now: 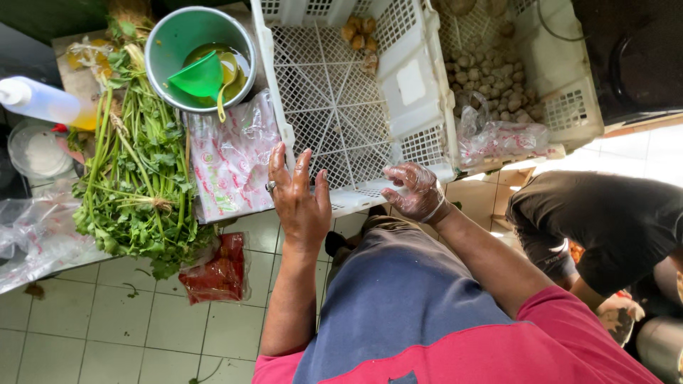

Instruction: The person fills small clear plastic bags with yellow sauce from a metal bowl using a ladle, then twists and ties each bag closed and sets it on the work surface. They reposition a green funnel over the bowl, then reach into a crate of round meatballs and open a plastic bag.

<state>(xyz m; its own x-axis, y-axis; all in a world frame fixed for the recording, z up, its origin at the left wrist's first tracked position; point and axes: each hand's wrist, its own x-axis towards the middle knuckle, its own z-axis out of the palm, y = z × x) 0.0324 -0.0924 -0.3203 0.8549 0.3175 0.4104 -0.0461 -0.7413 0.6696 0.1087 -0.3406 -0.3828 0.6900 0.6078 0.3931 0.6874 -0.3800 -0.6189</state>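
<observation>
A big bunch of green herbs [139, 171] lies on the table's left side, stems up toward a metal bowl [200, 57]. In the bowl sit a green funnel [197, 77] and yellowish liquid. A squeeze bottle [39, 102] lies at the far left, a round lidded tub [37, 151] below it. Printed plastic bags [231, 160] lie beside the herbs. A red packet [217, 270] sits on the tiled floor. A far crate [530, 64] holds small brownish lumps. Another person [605, 227] crouches at right.
</observation>
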